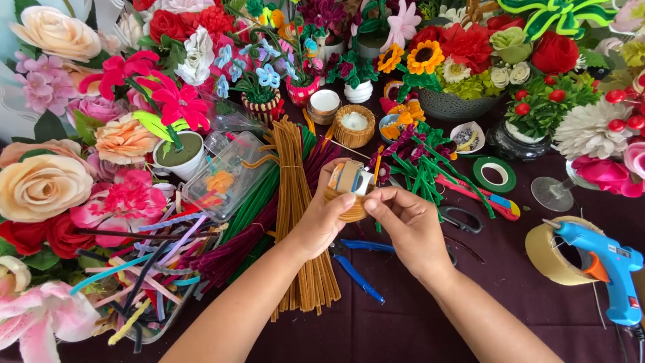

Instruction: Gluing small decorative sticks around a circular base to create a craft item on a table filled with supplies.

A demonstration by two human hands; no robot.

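My left hand holds a small round brown woven pot with a small tape roll standing in it. My right hand pinches the pot's right rim with thumb and fingers. Both hands hover over a dark maroon tablecloth. Under my left wrist lies a bundle of brown pipe cleaners. Blue-handled pliers lie just below the hands.
Handmade pipe-cleaner flowers crowd the back and left. A blue glue gun and a wide tape roll sit at right. Green tape, black scissors, a clear plastic box and green and maroon pipe cleaners lie around.
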